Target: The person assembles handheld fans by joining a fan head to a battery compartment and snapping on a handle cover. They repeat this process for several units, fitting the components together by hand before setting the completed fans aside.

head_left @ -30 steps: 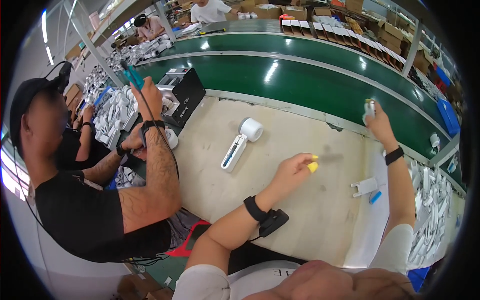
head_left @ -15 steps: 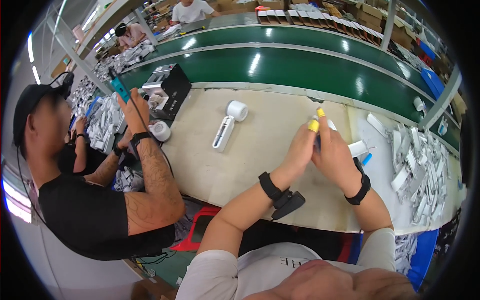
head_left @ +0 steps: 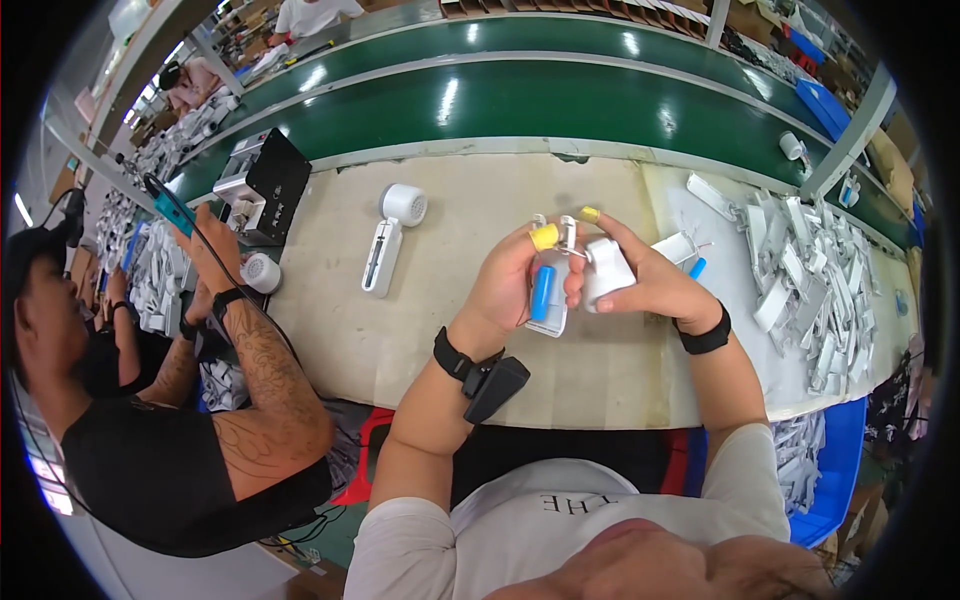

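Both hands meet above the middle of a pale, matte worktable [head_left: 440,330], whose near edge runs just under the wrists and whose far edge butts against a glossy green conveyor belt [head_left: 520,100]. The left hand [head_left: 510,285] curls its fingers around a flat white plastic shell [head_left: 550,300] with a smooth blue cylindrical cell [head_left: 541,292] seated in it; a yellow rubber cot covers one fingertip. The right hand [head_left: 645,285] pinches a small rounded white fan head [head_left: 607,272] just beside the shell, touching or nearly touching it, with another yellow cot on the raised forefinger. Bare tabletop lies to the left of the hands and between them and the near edge. Further left and farther off, a finished white handheld fan [head_left: 388,240] lies flat, well apart from the hands. To the right the room closes in: a loose heap of white plastic casings [head_left: 810,280] spreads across the table toward its right edge. At the far left corner stands a boxy black machine [head_left: 265,185], and beside it a co-worker's tattooed forearm [head_left: 250,350] reaches up with a teal tool [head_left: 172,208].
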